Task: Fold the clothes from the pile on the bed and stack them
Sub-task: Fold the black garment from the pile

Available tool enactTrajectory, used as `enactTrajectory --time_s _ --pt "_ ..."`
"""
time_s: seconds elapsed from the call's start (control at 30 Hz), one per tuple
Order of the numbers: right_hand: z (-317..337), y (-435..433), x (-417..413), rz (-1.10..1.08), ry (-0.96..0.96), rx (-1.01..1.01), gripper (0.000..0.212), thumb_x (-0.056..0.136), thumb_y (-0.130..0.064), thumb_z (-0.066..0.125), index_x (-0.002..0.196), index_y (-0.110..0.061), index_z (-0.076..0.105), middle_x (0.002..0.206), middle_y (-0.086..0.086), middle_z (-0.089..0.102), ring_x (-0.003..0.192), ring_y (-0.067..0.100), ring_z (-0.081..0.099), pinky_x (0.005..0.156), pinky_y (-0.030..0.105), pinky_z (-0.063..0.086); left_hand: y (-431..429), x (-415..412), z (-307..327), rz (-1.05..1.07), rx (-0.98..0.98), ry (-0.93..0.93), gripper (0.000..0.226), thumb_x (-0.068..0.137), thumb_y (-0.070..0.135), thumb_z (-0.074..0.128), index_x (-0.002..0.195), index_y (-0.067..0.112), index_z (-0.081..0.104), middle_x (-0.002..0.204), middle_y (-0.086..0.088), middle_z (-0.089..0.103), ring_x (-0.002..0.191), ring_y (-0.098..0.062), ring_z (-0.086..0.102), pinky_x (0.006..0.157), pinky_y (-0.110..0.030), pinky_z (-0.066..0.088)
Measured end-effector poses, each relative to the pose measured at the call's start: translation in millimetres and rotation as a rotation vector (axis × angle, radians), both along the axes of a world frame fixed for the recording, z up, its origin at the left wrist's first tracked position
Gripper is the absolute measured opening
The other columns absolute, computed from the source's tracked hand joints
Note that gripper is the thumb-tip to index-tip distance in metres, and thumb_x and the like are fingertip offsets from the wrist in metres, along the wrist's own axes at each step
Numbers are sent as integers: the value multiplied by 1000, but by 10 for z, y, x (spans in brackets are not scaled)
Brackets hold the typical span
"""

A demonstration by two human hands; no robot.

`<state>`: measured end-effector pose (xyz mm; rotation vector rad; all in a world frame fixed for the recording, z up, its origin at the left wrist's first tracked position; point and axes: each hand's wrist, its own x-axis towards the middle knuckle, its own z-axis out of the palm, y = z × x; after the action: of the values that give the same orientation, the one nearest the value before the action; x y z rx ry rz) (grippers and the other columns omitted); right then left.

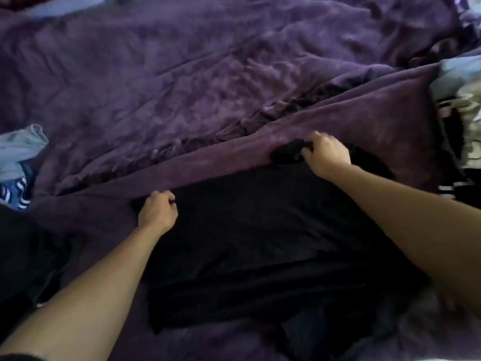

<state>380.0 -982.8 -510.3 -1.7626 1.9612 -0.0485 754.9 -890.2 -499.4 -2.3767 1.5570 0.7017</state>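
A black garment lies spread flat on the purple bed cover, filling the lower middle of the view. My left hand pinches the garment's far left corner, fingers closed on the cloth. My right hand grips a bunched bit of the garment's far right edge, close to a raised fold of the purple cover. Both forearms reach out over the garment. The near hem is rumpled and partly in shadow.
A heap of clothes with a camouflage piece and black-and-white stripes sits at the right edge. Light blue cloth and a blue-and-white striped item lie at the left edge. More dark fabric sits at the lower left.
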Motion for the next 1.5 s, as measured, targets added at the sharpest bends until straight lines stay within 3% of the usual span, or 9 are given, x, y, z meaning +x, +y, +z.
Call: enactTrajectory --time_s 0.1,0.2,0.33,0.53,0.77,1.0,1.2,1.33,1.5 --pt "-261 -209 195 107 85 100 61 88 -36 63 140 -22 35 140 11 41 125 34 42 90 45 44 -144 264 -309 43 -66 -15 39 95 15 50 134 17 49 136 -15 43 123 -36 42 100 -47 40" --pt "-408 -137 188 116 201 149 39 89 -30 60 127 -26 55 125 13 57 112 37 53 87 43 47 -193 446 -490 65 56 -25 41 93 23 58 133 26 50 134 -12 50 122 -35 46 100 -48 39" --pt "-164 -337 65 -288 49 -187 31 90 -20 49 118 -18 62 117 19 64 108 39 57 91 42 45 -245 569 -431 109 -159 -4 11 88 20 65 97 21 71 102 -12 70 99 -36 61 89 -44 48" --pt "54 -1177 -117 -621 -175 -300 39 85 -17 40 117 -10 61 114 12 66 100 28 64 84 34 52 -764 637 -314 121 -470 -51 19 87 16 61 105 15 68 110 -18 63 106 -41 53 90 -50 41" --pt "-198 -243 163 -220 -99 -185 51 82 -18 63 130 -15 48 124 19 52 104 38 58 91 43 46 -213 402 -389 88 -359 33 29 86 17 63 114 16 59 120 -15 50 114 -37 46 93 -48 40" --pt "-234 2062 468 157 -144 7 22 78 -11 70 99 -13 66 95 7 59 88 31 62 69 36 51 1777 184 -472 388 24 48 52 86 29 66 133 14 47 129 -17 48 117 -37 47 90 -49 44" --pt "-320 3257 661 544 25 161 54 55 -49 78 101 -23 67 108 1 60 97 26 61 66 36 53 2660 236 -499 545 -1 165 25 86 12 67 111 6 64 105 -18 68 99 -35 62 81 -38 48" --pt "-420 3699 555 555 289 291 60 68 -35 68 127 -24 57 129 4 55 113 27 55 80 40 48 2705 296 -377 514 -172 215 14 81 2 66 95 2 67 88 -19 69 85 -36 65 76 -38 48" --pt "-193 3764 42 272 413 394 32 79 -20 54 108 -30 61 109 -5 67 100 22 64 76 31 48 3044 568 -205 242 39 94 31 80 2 63 108 11 55 98 -13 63 89 -37 61 65 -37 46"
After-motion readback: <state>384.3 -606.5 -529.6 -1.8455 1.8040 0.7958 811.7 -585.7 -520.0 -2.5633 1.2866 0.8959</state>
